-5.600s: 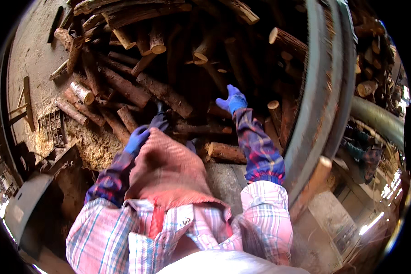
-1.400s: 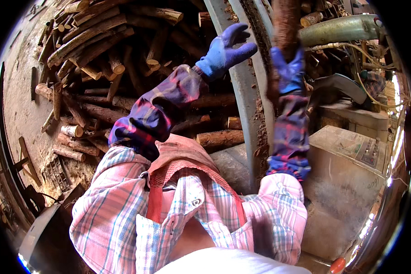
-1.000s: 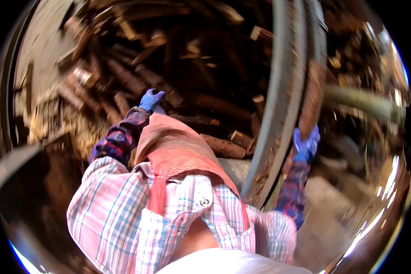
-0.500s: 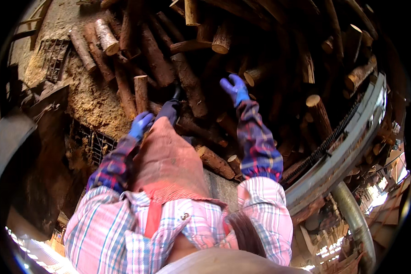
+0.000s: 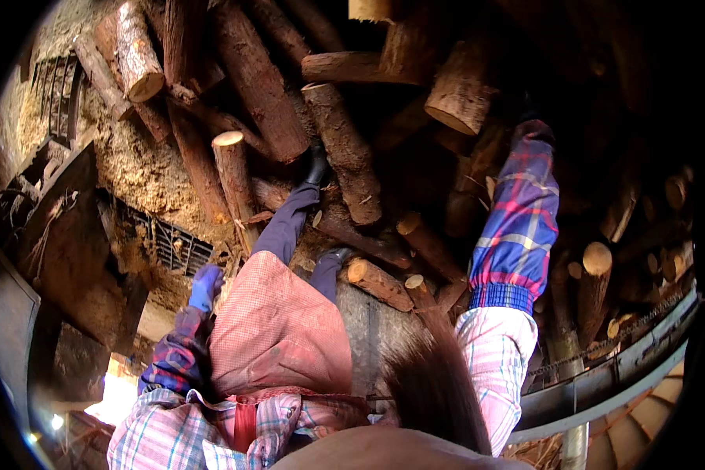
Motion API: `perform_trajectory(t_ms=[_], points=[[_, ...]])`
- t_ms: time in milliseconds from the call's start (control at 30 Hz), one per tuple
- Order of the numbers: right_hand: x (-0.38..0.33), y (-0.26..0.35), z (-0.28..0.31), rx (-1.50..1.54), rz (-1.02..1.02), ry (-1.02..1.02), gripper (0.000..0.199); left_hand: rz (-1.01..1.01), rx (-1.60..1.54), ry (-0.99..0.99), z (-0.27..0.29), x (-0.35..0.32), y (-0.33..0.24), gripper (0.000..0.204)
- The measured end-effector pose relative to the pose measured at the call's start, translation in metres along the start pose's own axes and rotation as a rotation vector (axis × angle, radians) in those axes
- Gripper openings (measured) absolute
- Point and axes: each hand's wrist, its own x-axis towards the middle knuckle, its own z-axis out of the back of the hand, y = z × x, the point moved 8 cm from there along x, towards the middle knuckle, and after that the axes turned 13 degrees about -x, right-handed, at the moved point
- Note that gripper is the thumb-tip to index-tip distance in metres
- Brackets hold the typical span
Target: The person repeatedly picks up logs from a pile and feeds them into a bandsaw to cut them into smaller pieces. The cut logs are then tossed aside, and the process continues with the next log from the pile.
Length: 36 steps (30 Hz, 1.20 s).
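Before heaped logs (image 5: 260,88), sawdusty floor (image 5: 137,172), left hand (image 5: 204,290), shadow-hidden right hand, fingers' grip unclear

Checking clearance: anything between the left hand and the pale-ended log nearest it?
Nothing visible: the gap from left hand to log looks open. The reddish apron lies right of the hand, the metal grate left of the log.

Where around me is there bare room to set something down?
The tan, sawdust-strewn ground between the black metal grating and the brown, round logs looks open, as does a narrow strip of flat grey slab just right of the pinkish cloth apron. Ahead and right, logs crowd the view.
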Motion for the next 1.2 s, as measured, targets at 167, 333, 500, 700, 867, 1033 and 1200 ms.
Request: perform_trajectory(t_ms=[167, 333, 500, 700, 867, 1033, 1200], points=[[-0.082, -0.057, -0.007, 0.400, -0.124, 0.083, 0.040, -0.113, -0.012, 0.111, -0.144, -0.019, -0.057, 0.024], [-0.333, -0.061, 0.012, 0.556, -0.340, 0.196, 0.032, 0.011, -0.057, 0.482, -0.311, -0.031, -0.045, 0.034], [-0.515, 0.006, -0.009, 0.456, -0.048, 0.150, 0.043, -0.337, -0.003, 0.436, -0.350, -0.043, -0.045, 0.030], [-0.569, 0.009, 0.054, 1.349, -0.423, 1.181, 0.045, -0.231, 0.421, 0.787, -0.295, -0.229, 0.008, 0.043], [-0.555, -0.098, 0.151, 1.285, -0.076, 0.687, 0.040, -0.348, 0.444, 1.041, -0.292, -0.339, 0.153, 0.056], [-0.580, -0.097, 0.473, 1.010, 0.287, -0.168, 0.053, -0.667, 0.608, 1.544, -0.355, -0.475, 0.203, 0.055], [-0.673, -0.137, 0.721, 0.337, 0.463, -0.696, 0.062, -0.487, 0.540, 1.471, -0.347, -0.530, 0.267, 0.057]])
